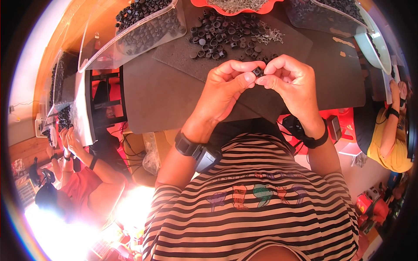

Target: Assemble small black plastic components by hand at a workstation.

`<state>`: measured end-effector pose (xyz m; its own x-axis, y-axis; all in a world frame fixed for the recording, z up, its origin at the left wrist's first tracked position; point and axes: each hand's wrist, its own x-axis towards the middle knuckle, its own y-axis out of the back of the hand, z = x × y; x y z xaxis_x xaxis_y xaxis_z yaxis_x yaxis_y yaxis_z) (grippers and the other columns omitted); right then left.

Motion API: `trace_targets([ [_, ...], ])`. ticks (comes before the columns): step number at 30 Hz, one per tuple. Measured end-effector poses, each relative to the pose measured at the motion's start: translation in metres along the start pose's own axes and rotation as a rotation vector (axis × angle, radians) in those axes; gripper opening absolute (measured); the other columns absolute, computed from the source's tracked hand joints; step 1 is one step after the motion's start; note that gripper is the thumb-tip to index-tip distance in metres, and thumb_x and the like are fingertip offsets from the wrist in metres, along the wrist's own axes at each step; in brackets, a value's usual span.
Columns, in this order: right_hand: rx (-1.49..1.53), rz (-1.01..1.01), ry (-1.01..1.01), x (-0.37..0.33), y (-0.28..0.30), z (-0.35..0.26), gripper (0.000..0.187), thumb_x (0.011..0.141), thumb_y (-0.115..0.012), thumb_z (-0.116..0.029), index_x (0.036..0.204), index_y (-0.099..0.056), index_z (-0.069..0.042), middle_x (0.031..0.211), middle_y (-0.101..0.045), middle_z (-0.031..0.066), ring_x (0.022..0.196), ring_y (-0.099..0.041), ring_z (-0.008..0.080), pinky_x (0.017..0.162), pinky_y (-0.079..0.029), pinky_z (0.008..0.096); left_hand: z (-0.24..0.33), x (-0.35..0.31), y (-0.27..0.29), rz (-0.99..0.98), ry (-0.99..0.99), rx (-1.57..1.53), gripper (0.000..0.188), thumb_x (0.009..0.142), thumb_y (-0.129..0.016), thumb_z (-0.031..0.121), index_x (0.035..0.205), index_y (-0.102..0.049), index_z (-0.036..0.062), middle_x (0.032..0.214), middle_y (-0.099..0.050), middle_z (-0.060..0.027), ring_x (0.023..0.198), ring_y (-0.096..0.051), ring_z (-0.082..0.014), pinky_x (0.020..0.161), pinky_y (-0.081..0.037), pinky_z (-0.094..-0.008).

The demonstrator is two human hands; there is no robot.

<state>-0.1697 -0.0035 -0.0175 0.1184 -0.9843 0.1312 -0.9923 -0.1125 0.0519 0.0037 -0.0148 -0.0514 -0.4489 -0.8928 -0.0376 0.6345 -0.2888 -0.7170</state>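
Note:
Between my fingertips, over the near part of the dark table, is a small black plastic part (258, 71). My left hand (228, 87) pinches it from the left with thumb and forefinger. From the right, my right hand (291, 82) closes its thumb and forefinger on the same part. Fingertips cover much of it, so its exact shape is hard to make out. Just beyond my hands lies a loose pile of black plastic parts (226, 32), several of them ring-shaped. A small heap of silvery metal pins (271, 34) lies at the pile's right side.
A red bowl (237, 9) of metal pins stands at the far edge. Clear bins of black parts stand far left (150, 32) and far right (326, 19), beside a pale bowl (373, 48). Other people work at left (93, 187) and right (387, 135).

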Motion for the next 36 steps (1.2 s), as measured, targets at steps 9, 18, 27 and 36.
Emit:
trace_targets([
  [9,0.044,-0.028,-0.025,0.002,0.002,-0.002,0.013,0.077,-0.073,-0.003,0.078,-0.061,0.000,0.068,-0.061,0.0008,0.060,-0.054,0.0042,0.054,-0.042,0.0187,-0.002,-0.001,0.001,0.040,0.025,0.035,0.024,0.088,-0.063,0.004,0.111,-0.061,0.0004,0.099,-0.062,-0.0051,0.087,-0.059,-0.0116,0.079,-0.050,-0.0253],
  [18,0.034,-0.051,-0.057,0.007,0.005,-0.004,0.013,0.077,-0.073,-0.004,0.077,-0.061,0.000,0.068,-0.060,0.0009,0.060,-0.054,0.0049,0.054,-0.042,0.0187,-0.005,0.000,0.003,0.062,0.118,-0.158,0.029,0.091,-0.060,0.008,0.119,-0.057,0.0010,0.099,-0.063,-0.0046,0.088,-0.060,-0.0115,0.082,-0.051,-0.0248],
  [27,0.001,-0.071,-0.089,0.009,0.007,-0.001,0.013,0.077,-0.073,-0.006,0.078,-0.062,0.000,0.067,-0.060,0.0011,0.059,-0.054,0.0054,0.054,-0.043,0.0194,-0.008,0.001,0.000,0.143,0.152,-0.232,0.030,0.092,-0.059,0.009,0.120,-0.055,0.0009,0.101,-0.063,-0.0053,0.090,-0.060,-0.0110,0.080,-0.051,-0.0230],
  [36,-0.008,-0.023,-0.043,0.007,0.003,0.001,0.013,0.077,-0.074,-0.007,0.078,-0.063,0.000,0.068,-0.062,0.0020,0.059,-0.056,0.0058,0.054,-0.045,0.0199,-0.010,0.002,0.000,0.152,0.147,-0.250,0.029,0.092,-0.060,0.010,0.119,-0.056,0.0005,0.101,-0.062,-0.0052,0.090,-0.060,-0.0107,0.080,-0.052,-0.0221],
])
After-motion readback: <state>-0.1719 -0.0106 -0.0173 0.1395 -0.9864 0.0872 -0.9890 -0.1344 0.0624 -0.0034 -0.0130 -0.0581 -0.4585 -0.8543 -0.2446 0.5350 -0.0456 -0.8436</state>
